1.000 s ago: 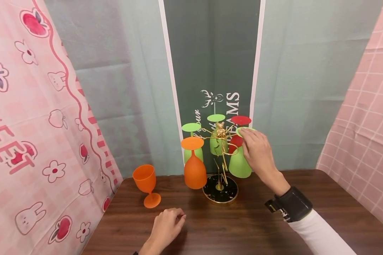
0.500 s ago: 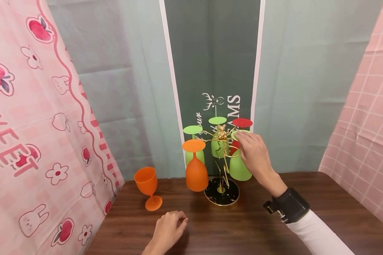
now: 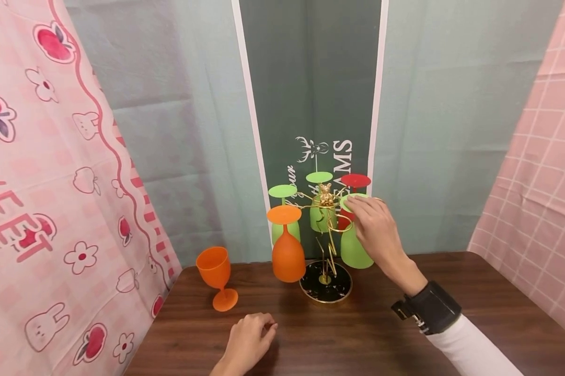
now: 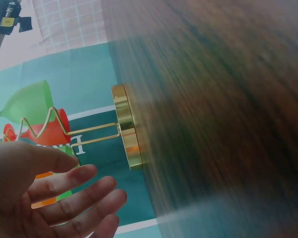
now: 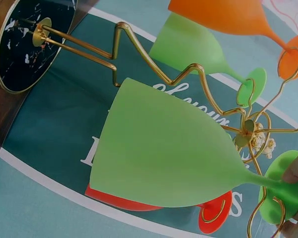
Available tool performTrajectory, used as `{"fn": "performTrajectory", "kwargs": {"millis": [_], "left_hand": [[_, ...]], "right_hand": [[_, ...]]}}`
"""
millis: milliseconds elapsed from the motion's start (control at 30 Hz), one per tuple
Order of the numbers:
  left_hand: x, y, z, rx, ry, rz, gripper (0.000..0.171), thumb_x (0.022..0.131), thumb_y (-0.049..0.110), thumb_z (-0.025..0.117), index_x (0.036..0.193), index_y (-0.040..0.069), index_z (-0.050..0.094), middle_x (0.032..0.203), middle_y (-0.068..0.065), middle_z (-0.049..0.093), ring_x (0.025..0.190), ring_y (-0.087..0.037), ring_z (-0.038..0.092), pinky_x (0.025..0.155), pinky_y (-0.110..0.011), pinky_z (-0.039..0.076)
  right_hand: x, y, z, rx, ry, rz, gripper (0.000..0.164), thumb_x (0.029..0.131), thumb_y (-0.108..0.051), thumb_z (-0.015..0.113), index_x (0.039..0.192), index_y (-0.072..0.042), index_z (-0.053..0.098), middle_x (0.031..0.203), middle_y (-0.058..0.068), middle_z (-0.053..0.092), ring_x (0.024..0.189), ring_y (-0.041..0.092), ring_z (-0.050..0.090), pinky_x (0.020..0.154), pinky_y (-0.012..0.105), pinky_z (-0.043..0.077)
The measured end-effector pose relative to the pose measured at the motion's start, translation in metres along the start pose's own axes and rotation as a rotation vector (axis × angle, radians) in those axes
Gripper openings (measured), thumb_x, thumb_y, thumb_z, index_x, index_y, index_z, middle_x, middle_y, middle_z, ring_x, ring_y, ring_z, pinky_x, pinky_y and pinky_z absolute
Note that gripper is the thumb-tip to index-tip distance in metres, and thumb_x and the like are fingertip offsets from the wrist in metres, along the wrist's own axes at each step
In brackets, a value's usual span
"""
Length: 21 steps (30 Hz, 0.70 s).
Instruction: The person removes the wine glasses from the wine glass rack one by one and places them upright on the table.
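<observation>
My right hand (image 3: 378,230) pinches the foot of a green plastic goblet (image 5: 169,148), which hangs upside down at the right side of a gold wire rack (image 3: 316,287). In the right wrist view, a wire hook of the rack overlaps the stem just below the foot, with fingers and thumb at the foot's edge. The bowl's mouth points down, and a red goblet (image 3: 356,180) is partly hidden behind it. My left hand (image 3: 249,337) is held low over the table's front with loosely bent fingers. Nothing is in it, as the left wrist view (image 4: 64,198) shows.
Upside down on the rack hang an orange goblet (image 3: 288,256) at front left and two green goblets, one left (image 3: 282,191) and one behind (image 3: 319,177). Another orange goblet (image 3: 215,266) stands upright on the wooden table (image 3: 310,339). Curtains surround the table.
My right hand has shifted slightly left with the green goblet, bringing its foot nearer the middle of the rack. My left hand stays almost in place.
</observation>
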<state>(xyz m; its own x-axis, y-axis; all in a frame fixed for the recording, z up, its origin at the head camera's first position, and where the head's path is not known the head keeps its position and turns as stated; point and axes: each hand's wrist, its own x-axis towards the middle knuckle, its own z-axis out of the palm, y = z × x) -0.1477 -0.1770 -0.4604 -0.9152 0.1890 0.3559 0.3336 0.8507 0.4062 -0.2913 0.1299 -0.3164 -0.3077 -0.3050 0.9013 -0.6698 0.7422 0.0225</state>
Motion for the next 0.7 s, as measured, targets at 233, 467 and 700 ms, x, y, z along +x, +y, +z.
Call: {"fn": "performTrajectory", "kwargs": {"millis": [233, 467, 700], "left_hand": [[0.0, -0.002, 0.0, 0.0, 0.002, -0.001, 0.009, 0.091, 0.017, 0.073, 0.084, 0.015, 0.076, 0.077, 0.009, 0.072, 0.062, 0.006, 0.056, 0.051, -0.018, 0.042], [0.001, -0.004, -0.001, 0.001, -0.008, -0.011, 0.009, 0.092, 0.017, 0.073, 0.084, 0.016, 0.076, 0.078, 0.01, 0.072, 0.062, 0.006, 0.056, 0.05, -0.019, 0.042], [0.002, -0.004, 0.0, 0.01, -0.008, -0.018, 0.008, 0.092, 0.017, 0.073, 0.084, 0.016, 0.076, 0.078, 0.01, 0.072, 0.062, 0.005, 0.056, 0.05, -0.019, 0.041]], "right_hand": [[-0.008, 0.002, -0.005, 0.049, 0.08, -0.045, 0.042, 0.083, 0.017, 0.06, 0.12, 0.002, 0.073, 0.117, 0.02, 0.075, 0.112, 0.038, 0.068, 0.106, 0.055, 0.046], [-0.018, 0.008, -0.017, 0.06, 0.059, -0.007, 0.039, 0.089, 0.012, 0.058, 0.124, 0.001, 0.071, 0.123, 0.019, 0.073, 0.119, 0.037, 0.066, 0.109, 0.052, 0.044], [-0.026, 0.013, -0.023, 0.085, 0.074, 0.049, 0.038, 0.09, 0.011, 0.059, 0.125, 0.0, 0.071, 0.126, 0.018, 0.072, 0.121, 0.036, 0.065, 0.114, 0.044, 0.042]]}}
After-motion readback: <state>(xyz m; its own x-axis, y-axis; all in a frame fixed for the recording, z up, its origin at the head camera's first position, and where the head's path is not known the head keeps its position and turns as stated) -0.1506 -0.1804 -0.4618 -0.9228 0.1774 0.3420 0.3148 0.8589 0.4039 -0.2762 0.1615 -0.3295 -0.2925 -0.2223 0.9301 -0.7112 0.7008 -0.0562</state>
